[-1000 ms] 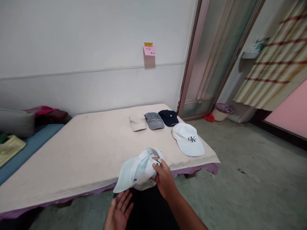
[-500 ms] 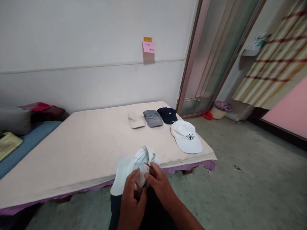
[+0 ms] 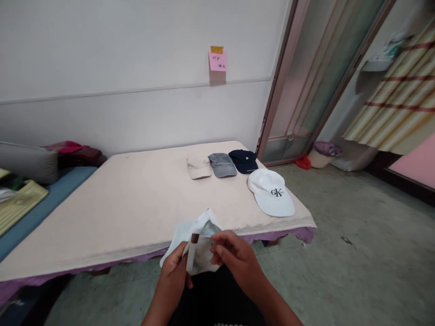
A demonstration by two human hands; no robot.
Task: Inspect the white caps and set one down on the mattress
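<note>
A bed [image 3: 136, 199] and curtain [image 3: 397, 100] (striped) suggest a home.

I see soft, dim light from above: the pink note [image 3: 218, 61] drops a shadow down the wall [image 3: 136, 50]. Near the edge, the curtain [image 3: 390, 120] looks stretched.

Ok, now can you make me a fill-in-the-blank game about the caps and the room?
1. The left hand grips a pale baseball cap with a small ____ patch.
2. The gray baseball cap lies between the beige baseball cap and the ____ one.
3. Big black letters mark the ____ baseball cap on the bed.
4. The paper note on the wall is ____.

Missing words: brown; navy blue; white; pink.
</note>
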